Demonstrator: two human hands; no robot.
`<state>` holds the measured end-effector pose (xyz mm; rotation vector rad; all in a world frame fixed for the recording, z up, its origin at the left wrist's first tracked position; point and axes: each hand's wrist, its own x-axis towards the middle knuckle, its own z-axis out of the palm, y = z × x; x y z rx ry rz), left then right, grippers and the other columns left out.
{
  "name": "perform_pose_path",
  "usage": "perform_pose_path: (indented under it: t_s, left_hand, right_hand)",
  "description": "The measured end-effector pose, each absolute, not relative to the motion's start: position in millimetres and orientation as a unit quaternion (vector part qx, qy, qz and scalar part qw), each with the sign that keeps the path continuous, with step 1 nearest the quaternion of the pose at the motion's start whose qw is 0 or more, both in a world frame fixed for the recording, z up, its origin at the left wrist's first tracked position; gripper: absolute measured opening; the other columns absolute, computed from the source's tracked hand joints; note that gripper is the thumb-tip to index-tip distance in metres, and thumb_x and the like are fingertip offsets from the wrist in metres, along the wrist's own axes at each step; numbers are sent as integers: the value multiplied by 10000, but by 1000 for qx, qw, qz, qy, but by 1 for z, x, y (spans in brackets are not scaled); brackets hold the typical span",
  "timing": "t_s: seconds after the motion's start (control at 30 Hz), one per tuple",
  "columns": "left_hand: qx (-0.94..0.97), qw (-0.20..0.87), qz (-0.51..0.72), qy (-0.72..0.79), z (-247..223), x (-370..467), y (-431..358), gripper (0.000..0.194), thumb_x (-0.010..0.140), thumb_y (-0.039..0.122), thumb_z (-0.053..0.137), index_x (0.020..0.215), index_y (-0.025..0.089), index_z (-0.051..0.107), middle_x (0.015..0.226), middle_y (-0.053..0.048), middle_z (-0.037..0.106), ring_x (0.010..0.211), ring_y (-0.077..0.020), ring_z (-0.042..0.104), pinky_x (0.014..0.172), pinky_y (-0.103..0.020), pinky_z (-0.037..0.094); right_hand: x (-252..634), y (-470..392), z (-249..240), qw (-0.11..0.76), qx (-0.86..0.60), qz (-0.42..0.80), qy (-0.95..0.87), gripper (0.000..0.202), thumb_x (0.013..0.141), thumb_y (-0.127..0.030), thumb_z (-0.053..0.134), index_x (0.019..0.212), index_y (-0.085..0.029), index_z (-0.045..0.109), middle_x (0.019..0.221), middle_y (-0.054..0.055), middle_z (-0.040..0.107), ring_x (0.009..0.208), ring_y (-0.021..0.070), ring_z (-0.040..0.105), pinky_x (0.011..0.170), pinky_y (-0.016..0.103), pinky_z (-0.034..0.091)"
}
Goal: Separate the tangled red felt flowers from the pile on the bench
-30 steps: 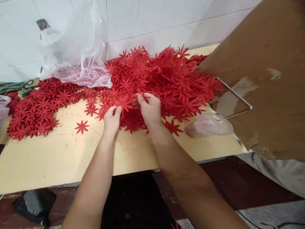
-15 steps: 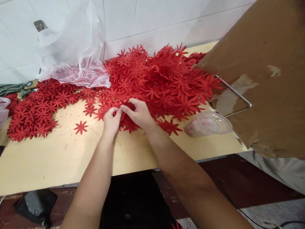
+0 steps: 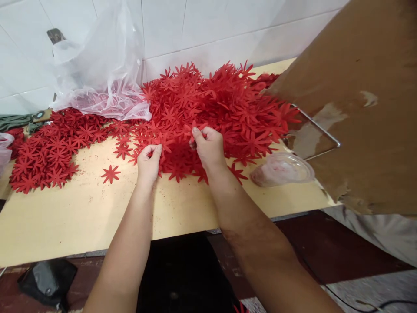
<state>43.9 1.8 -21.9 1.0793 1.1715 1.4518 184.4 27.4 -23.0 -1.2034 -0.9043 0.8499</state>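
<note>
My left hand (image 3: 149,164) is closed in a pinch on a red flower cutout, whose petals (image 3: 167,142) stick out past the fingertips. To its right, apart from it, my right hand (image 3: 211,147) pinches another red flower cutout between thumb and fingers, mostly hidden by the hand. Both hands hover at the front of a big heap of red flower cutouts (image 3: 224,102), flat pieces with several narrow petals. One single red flower cutout (image 3: 111,174) lies by itself on the wooden table (image 3: 81,221), left of my left hand.
A darker red pile of flower cutouts (image 3: 48,152) spreads at the left. Behind it stands a translucent plastic bag (image 3: 104,65) against the tiled wall. At the right are a clear plastic tub (image 3: 286,169) and a large cardboard sheet (image 3: 365,108) with a metal rod (image 3: 317,124).
My hands were together over the heap's front edge. Now they have parted: the right hand has moved right and slightly away from me, while the left stays nearly in place.
</note>
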Motion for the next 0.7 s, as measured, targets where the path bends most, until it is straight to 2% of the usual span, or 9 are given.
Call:
perform_pose_path:
  t_s: [0.07,0.17,0.23,0.3,0.5,0.6,0.7]
  left_hand:
    - [420,483,599,481,-22,45,3,177,688,259,678,604,157,560,525,73,492,503,-34,406,555,-173,352]
    - [391,501,601,484,-22,46,3,79,688,195,661,657,156,600,550,70,534,513,-35,442,572,-170,379]
    - [382,507,603,482,-22,47,3,58,698,180,645,663,155,607,551,70,539,510,-34,449,575,-168,387]
    - [380,511,606,477,-23,47,3,53,708,188,640,675,157,614,567,65,555,523,-37,466,592,-170,399]
    - [392,509,608,467,-27,45,3,160,762,276,610,651,160,606,543,56,538,512,-49,452,577,-180,384]
    - [392,507,616,459,-27,45,3,153,760,260,609,645,160,595,534,59,525,509,-49,449,569,-179,378]
    - [388,520,614,451,-24,47,3,132,720,232,643,630,159,578,556,58,542,520,-48,462,581,-181,391]
  right_hand:
    - [184,28,-24,651,-510,378,-415,278,777,-274,599,543,-183,480,442,-64,464,407,52,397,445,206,330]
    - [178,26,-23,647,-463,424,-434,108,711,-234,659,704,-188,561,548,-61,553,491,68,486,515,214,411]
    - [175,24,-22,638,-447,449,-437,148,677,-241,687,753,-194,569,592,-58,583,533,78,526,553,227,447]
    - [176,23,-21,630,-454,449,-442,158,690,-287,682,703,-191,556,560,-54,572,514,80,519,535,228,440]
    - [181,22,-22,621,-494,398,-460,393,728,-470,636,512,-183,475,433,-52,445,409,55,391,441,220,354]
    - [179,22,-23,622,-500,418,-433,437,712,-555,611,523,-190,462,440,-57,401,393,57,363,404,222,343]
    - [178,23,-25,618,-510,417,-429,443,722,-578,581,539,-195,454,459,-54,384,411,64,369,414,227,370]
